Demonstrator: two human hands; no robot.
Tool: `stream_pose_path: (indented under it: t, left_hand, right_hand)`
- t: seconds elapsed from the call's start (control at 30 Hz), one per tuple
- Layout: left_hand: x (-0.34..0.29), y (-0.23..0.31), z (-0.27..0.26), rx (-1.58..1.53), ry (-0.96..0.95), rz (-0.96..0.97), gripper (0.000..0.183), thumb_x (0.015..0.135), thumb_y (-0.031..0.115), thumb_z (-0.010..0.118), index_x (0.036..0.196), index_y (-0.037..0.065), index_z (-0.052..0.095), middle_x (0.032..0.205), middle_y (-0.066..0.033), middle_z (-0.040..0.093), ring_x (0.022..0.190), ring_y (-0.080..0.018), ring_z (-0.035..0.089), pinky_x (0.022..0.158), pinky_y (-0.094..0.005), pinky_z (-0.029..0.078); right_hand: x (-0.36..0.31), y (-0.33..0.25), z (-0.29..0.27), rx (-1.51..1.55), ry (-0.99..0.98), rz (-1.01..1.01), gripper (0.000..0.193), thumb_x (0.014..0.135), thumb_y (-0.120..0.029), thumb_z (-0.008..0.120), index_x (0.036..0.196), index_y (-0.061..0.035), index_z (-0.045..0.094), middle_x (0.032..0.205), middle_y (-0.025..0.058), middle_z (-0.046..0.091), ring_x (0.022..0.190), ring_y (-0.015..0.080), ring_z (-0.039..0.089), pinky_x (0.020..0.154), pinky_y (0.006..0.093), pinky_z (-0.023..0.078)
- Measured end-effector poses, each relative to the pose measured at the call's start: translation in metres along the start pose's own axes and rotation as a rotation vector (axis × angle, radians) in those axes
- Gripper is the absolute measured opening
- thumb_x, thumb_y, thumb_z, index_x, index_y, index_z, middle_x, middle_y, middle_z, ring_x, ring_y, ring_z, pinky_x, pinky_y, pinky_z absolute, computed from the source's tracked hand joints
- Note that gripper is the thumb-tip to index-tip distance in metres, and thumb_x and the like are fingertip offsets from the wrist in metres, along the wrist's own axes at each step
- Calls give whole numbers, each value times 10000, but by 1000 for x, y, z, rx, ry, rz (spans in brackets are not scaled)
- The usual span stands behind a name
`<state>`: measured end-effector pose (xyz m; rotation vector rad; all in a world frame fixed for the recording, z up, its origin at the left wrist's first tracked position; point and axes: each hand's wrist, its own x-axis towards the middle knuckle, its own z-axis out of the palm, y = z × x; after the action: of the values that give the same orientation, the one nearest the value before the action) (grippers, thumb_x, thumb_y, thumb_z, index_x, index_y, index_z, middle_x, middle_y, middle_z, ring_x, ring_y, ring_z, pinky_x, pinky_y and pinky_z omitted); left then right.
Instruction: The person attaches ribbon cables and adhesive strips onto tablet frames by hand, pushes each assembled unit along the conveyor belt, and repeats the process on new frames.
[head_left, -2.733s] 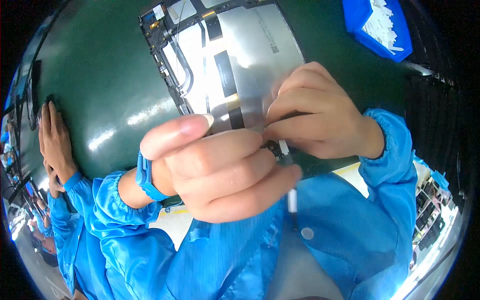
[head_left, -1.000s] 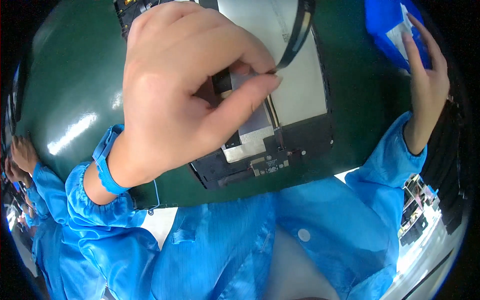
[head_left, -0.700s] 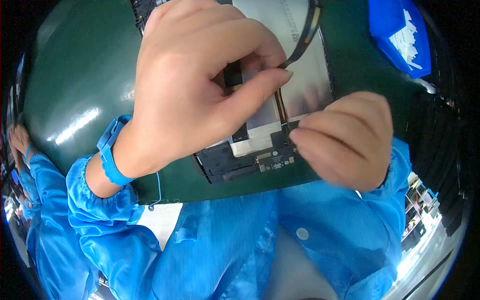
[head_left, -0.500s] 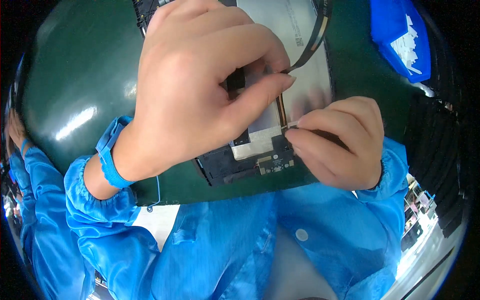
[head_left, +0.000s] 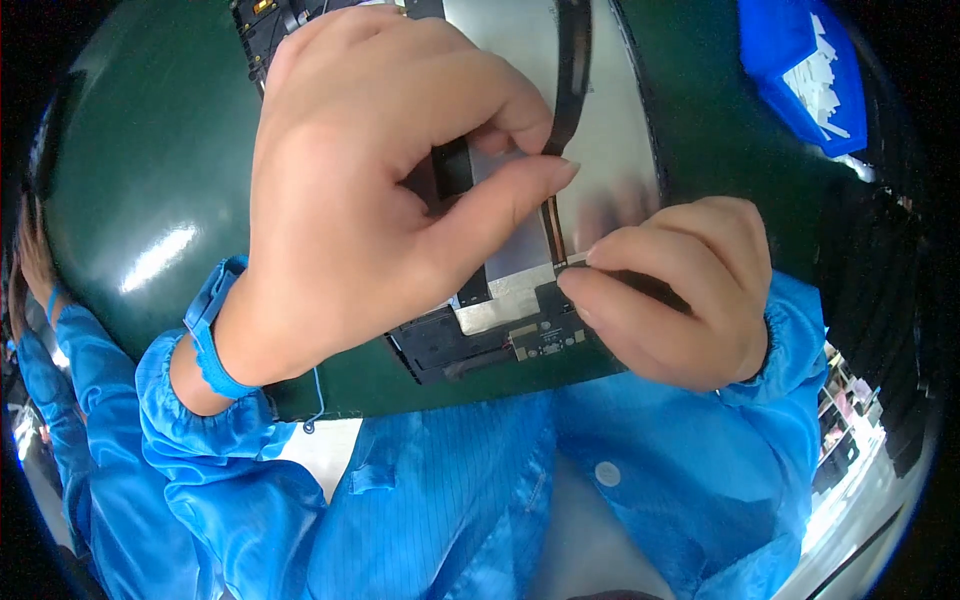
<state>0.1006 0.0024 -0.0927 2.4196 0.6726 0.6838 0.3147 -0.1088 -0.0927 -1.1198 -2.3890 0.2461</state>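
An opened flat device (head_left: 610,130) with a silvery metal back and black edges lies before me. My left hand (head_left: 370,190), with a blue band at its wrist, reaches over it and pinches a dark flat ribbon cable (head_left: 572,80) between thumb and forefinger. Above the pinch the cable rises in a curve; below, it runs down to the device's lower part. There my right hand (head_left: 680,290) closes thumb and forefinger at the cable's lower end, by a small black circuit board (head_left: 545,338). Whether those fingers grip the cable or only press it is hidden.
A blue bin (head_left: 770,70) with white strips stands at the far right of the green table (head_left: 140,170). Black frame parts (head_left: 262,35) show at the back left. Another person's blue sleeve (head_left: 60,400) and hand are at the left edge.
My left hand has shifted slightly left, and the cable's upper part has swung left and stands more upright. The device has moved a little left. My right hand stays at the cable's lower end.
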Motion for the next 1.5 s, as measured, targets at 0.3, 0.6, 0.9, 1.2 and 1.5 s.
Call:
stream_pose_path:
  t: [0.3, 0.6, 0.9, 1.2, 1.5]
  left_hand:
    - [-5, -5, 0, 14, 6, -26, 170, 671, 86, 826, 721, 47, 668, 833, -60, 699, 808, -216, 602, 783, -328, 414]
    - [-4, -6, 2, 97, 76, -24, 206, 629, 92, 844, 713, 46, 662, 801, -62, 644, 803, -234, 570, 742, -327, 396]
    - [-4, -4, 5, 120, 107, -17, 217, 627, 106, 848, 703, 50, 653, 782, -64, 609, 786, -239, 545, 703, -322, 386]
    - [-7, -1, 0, 151, 89, -35, 223, 631, 120, 854, 728, 46, 667, 833, -83, 635, 838, -258, 569, 753, -328, 407]
    - [-11, -2, -5, 171, 88, -33, 234, 623, 122, 851, 712, 43, 649, 832, -84, 625, 838, -273, 565, 762, -347, 406]
  right_hand:
    - [6, 0, 2, 55, -3, 67, 277, 603, -104, 760, 873, -135, 711, 917, 7, 643, 791, 198, 558, 694, 338, 412]
    - [11, 1, -1, 63, -12, 87, 281, 594, -89, 760, 869, -119, 709, 904, 16, 644, 785, 200, 557, 686, 333, 406]
    - [10, -1, -3, 77, -12, 99, 263, 611, -72, 756, 867, -109, 707, 906, 20, 642, 789, 196, 560, 687, 330, 409]
    - [12, -3, -1, 88, 14, 82, 260, 608, -83, 757, 862, -104, 706, 901, 22, 642, 783, 191, 560, 682, 323, 408]
    - [17, -7, -2, 72, -36, 61, 223, 641, -102, 729, 861, -101, 697, 933, 42, 674, 848, 215, 612, 713, 322, 426]
